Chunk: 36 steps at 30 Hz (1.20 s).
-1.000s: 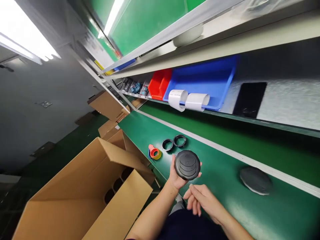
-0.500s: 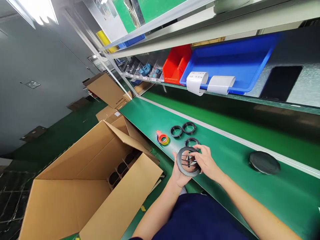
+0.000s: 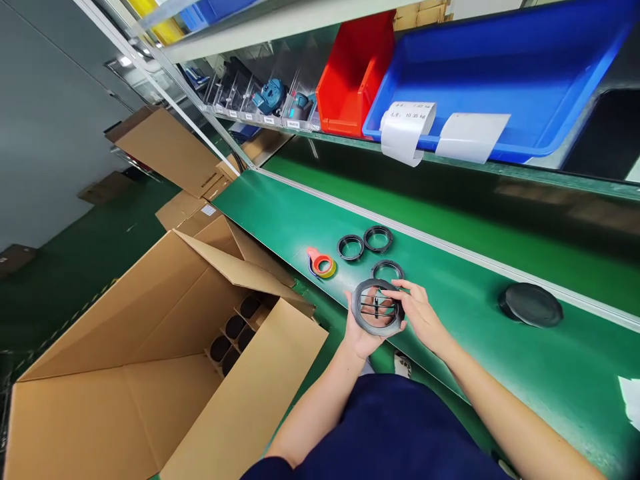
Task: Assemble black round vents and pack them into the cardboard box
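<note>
A round black air vent (image 3: pixel 356 308) with thin slats across its opening is held over the front edge of the green bench. My left hand (image 3: pixel 364 341) grips it from below and the left, thumb up along the rim. Fingers of my right hand (image 3: pixel 423 320) are stretched out and touch the vent's upper right side and slats. Behind it on the bench lie several black rings: a left ring (image 3: pixel 341 249), a back ring (image 3: pixel 369 241) and a near ring (image 3: pixel 387 265). A round black part (image 3: pixel 533 305) sits farther right.
On the green bench (image 3: pixel 280 213) lies an orange and yellow tape roll (image 3: pixel 324 265). An open cardboard box (image 3: pixel 165 313) with round black parts in dividers stands at the left. Above the bench, a shelf carries a red bin (image 3: pixel 345 87), a blue tray (image 3: pixel 480 80) and clear compartments (image 3: pixel 290 100).
The camera view has moved closer to the shelf and bench. My right fingers have shifted from inside the vent's slats toward its upper right rim. My left hand keeps its grip.
</note>
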### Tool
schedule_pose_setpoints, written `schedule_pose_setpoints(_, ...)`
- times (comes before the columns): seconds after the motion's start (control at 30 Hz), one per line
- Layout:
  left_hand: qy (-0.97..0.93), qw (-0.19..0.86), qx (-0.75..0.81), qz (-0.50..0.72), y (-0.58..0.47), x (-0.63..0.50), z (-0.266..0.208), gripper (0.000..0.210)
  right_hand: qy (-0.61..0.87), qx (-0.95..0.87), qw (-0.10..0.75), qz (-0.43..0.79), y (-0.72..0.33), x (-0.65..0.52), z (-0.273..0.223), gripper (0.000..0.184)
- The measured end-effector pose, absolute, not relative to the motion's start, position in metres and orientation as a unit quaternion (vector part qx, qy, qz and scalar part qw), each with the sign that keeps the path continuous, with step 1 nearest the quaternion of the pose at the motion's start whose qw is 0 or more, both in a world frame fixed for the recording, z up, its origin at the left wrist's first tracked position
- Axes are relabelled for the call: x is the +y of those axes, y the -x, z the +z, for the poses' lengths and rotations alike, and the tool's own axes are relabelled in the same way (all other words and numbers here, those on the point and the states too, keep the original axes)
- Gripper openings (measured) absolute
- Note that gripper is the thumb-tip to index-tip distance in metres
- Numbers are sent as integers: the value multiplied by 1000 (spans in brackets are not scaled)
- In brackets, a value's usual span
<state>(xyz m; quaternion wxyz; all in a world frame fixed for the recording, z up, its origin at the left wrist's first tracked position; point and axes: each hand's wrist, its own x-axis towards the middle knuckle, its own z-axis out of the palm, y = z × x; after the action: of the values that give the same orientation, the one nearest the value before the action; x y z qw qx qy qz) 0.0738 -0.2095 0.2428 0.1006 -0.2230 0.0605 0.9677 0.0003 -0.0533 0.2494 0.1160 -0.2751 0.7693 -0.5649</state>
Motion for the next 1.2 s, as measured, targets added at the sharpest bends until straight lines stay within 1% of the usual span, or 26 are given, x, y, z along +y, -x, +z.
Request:
schedule_pose_setpoints(0.1, 225, 108, 59, 966, -68, -220, 240, 66, 297, 790, 91, -529, -1, -61, 246, 53)
schedule_pose_setpoints(0.17, 231, 108, 55, 965, -65, -229, 235, 68, 367, 802, 60, -468, -4, -65, 240, 50)
schedule_pose_setpoints(0.2, 239, 112, 56, 963, -64, -233, 231, 69, 414, 801, 49, -430, -5, -68, 236, 52)
schedule_pose_setpoints(0.27, 260, 126, 67, 955, -64, -238, 220, 71, 488, 791, 46, -366, -9, -73, 224, 67)
schedule_pose_setpoints(0.33, 276, 145, 85, 946, -65, -239, 208, 72, 497, 797, 73, -337, -11, -79, 210, 82)
schedule_pose_setpoints(0.43, 267, 154, 102, 946, -65, -233, 192, 74, 445, 823, 159, -316, -10, -93, 195, 105)
schedule_pose_setpoints(0.5, 258, 150, 104, 949, -62, -231, 187, 74, 419, 825, 223, -308, -7, -103, 190, 112)
schedule_pose_setpoints(0.57, 264, 145, 100, 948, -58, -235, 187, 72, 402, 819, 260, -317, -1, -109, 191, 113)
schedule_pose_setpoints(0.63, 277, 142, 96, 946, -54, -244, 191, 69, 381, 814, 255, -356, 5, -111, 194, 109)
schedule_pose_setpoints(0.67, 281, 145, 91, 944, -53, -250, 194, 70, 370, 813, 236, -383, 9, -110, 196, 100)
schedule_pose_setpoints(0.77, 274, 165, 66, 945, -48, -266, 211, 76, 350, 813, 156, -438, 20, -107, 206, 53)
schedule_pose_setpoints(0.8, 270, 169, 60, 946, -46, -269, 217, 77, 350, 814, 136, -442, 23, -107, 210, 45)
schedule_pose_setpoints(0.87, 275, 155, 66, 946, -43, -272, 230, 68, 354, 815, 121, -442, 29, -109, 217, 43)
schedule_pose_setpoints(0.93, 291, 140, 87, 942, -40, -271, 240, 59, 357, 806, 125, -455, 34, -113, 224, 49)
schedule_pose_setpoints(1.0, 297, 134, 98, 940, -38, -268, 248, 54, 357, 791, 135, -478, 39, -117, 232, 57)
schedule_pose_setpoints(1.07, 285, 142, 88, 944, -36, -266, 254, 56, 354, 775, 146, -503, 42, -117, 240, 60)
schedule_pose_setpoints(1.2, 254, 160, 62, 952, -31, -264, 259, 60, 314, 753, 145, -560, 44, -110, 255, 56)
